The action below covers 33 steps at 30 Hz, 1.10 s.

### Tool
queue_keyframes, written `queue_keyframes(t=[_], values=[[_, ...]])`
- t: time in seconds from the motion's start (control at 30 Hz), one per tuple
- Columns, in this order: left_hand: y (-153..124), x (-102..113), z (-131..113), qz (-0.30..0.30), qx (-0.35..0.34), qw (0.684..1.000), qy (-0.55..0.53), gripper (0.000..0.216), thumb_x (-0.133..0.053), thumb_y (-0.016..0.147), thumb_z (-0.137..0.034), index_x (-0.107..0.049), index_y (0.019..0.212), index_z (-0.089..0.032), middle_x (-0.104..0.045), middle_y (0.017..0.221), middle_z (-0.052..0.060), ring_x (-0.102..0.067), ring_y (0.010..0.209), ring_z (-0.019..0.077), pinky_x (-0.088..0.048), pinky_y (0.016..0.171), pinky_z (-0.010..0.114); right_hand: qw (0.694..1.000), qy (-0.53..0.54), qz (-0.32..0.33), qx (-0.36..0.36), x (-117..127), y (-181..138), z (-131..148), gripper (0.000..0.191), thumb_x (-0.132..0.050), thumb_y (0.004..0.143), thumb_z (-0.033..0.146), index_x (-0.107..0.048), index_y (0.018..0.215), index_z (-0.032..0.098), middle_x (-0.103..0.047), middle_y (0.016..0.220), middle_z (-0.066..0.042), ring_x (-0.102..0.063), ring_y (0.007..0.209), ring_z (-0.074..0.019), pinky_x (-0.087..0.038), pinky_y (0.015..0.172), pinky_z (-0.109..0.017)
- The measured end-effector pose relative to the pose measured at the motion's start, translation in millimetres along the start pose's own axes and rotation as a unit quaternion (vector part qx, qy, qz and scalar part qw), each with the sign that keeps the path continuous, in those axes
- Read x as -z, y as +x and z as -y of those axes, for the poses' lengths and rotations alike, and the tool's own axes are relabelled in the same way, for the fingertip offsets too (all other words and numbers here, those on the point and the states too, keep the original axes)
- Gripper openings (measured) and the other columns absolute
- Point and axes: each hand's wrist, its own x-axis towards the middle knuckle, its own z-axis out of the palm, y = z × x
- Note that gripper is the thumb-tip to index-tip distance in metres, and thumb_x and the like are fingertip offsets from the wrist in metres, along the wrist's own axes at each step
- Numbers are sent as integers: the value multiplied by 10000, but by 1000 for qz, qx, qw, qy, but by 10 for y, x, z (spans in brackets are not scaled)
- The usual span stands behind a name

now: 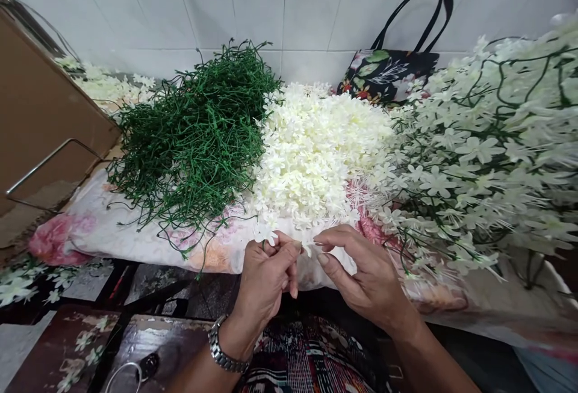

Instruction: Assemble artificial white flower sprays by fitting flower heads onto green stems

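Note:
My left hand (273,266) pinches a thin green stem between thumb and forefinger, and white artificial flowers (266,233) show at its fingers. Another small white blossom (307,244) sits at the left fingertips, in the space between my two hands. Just to the right, my right hand (361,269) is curved with thumb and forefinger apart; nothing shows between them. Beyond my hands lies a heap of loose white blossoms (307,158). A tangled pile of green plastic stems (194,134) rests to the left of it.
Finished-looking white flower sprays (478,170) are heaped on the right. A floral cloth (149,239) covers the table. At the left stands a brown cardboard box (45,104). A black floral bag (388,71) leans against the tiled wall (311,8).

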Motion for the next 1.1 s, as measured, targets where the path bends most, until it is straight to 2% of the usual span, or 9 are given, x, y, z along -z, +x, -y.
queue_keyframes(t=[0.2, 0.4, 0.53, 0.73, 0.9, 1.1], values=[[-13, -38, 3, -31, -29, 998, 51, 326, -670, 567, -319, -438, 388, -175, -372, 275, -74, -284, 221, 34, -266, 269, 170, 1000, 3, -7, -25, -18, -48, 15, 121, -509, 851, 110, -543, 957, 159, -589, 792, -26, -558, 705, -105, -483, 645, -219], [-17, 1, 114, -58, -70, 991, 100, 300, -639, 655, -336, -480, 459, -174, -412, 298, -65, -361, 258, 64, -304, 313, 185, 995, -16, -93, -21, -48, -81, 65, 138, -544, 812, 113, -512, 926, 184, -553, 756, -13, -544, 702, -125, -479, 632, -249], [-65, 5, 145, -75, -93, 982, 148, 262, -629, 687, -307, -498, 502, -175, -440, 352, -61, -400, 317, 78, -344, 348, 195, 996, -47, -79, 4, -101, -44, 93, 125, -554, 810, 95, -543, 901, 180, -561, 753, -24, -559, 674, -126, -489, 591, -243], [-133, -16, 101, -46, -198, 953, 226, 208, -579, 743, -212, -561, 541, -164, -476, 397, -54, -431, 367, 80, -364, 413, 200, 996, -35, -84, 6, -166, -59, 60, 159, -505, 825, 35, -550, 868, 181, -559, 703, -12, -557, 624, -115, -480, 557, -223], [-137, -44, 95, -42, -216, 947, 233, 179, -568, 740, -166, -584, 561, -162, -473, 406, -57, -438, 384, 84, -366, 422, 200, 996, -30, -83, 2, -185, -89, 31, 175, -466, 829, 34, -536, 896, 180, -569, 710, -22, -566, 637, -129, -479, 559, -232], [-108, 33, 169, -32, -210, 951, 225, 181, -580, 780, -204, -619, 610, -155, -481, 431, -55, -441, 406, 76, -381, 445, 194, 997, -28, -70, 2, -175, -75, 51, 177, -470, 837, 40, -539, 913, 184, -580, 748, -37, -587, 693, -142, -500, 599, -250]])
